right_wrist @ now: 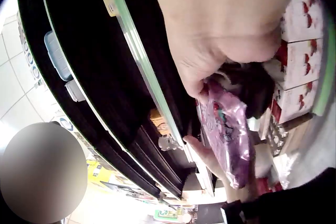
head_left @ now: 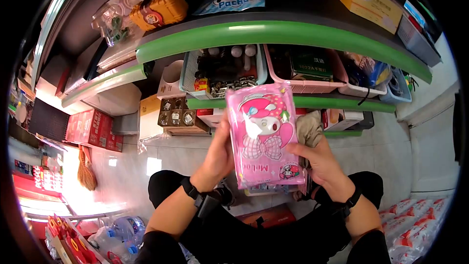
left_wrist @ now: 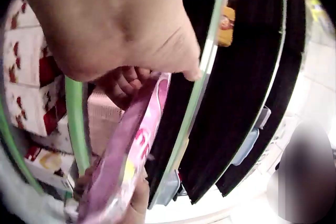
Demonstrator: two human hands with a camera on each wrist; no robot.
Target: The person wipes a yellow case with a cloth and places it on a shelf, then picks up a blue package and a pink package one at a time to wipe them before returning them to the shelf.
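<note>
A pink plastic-wrapped pack [head_left: 262, 139] with a cartoon character, its printed lettering upside down, is held up before the lower shelves. My left hand [head_left: 220, 149] grips its left edge, the fingers going behind it. On the other side my right hand [head_left: 321, 162] holds it, thumb on the front face near the lower right. A crumpled olive-grey piece [head_left: 309, 129] that looks like cloth shows between the right hand and the pack; I cannot tell whether the fingers hold it. In the left wrist view the pack [left_wrist: 126, 145] appears edge-on below the left hand [left_wrist: 121, 29].
A green-edged shelf [head_left: 273, 34] crosses in front, with a blue basket [head_left: 185, 76] and a pink basket [head_left: 308, 87] beneath it. Boxed bulbs [head_left: 178, 117] stand lower left. Red cartons [head_left: 93, 127] and a broom [head_left: 87, 171] are farther left; wrapped packs [head_left: 415, 225] lie lower right.
</note>
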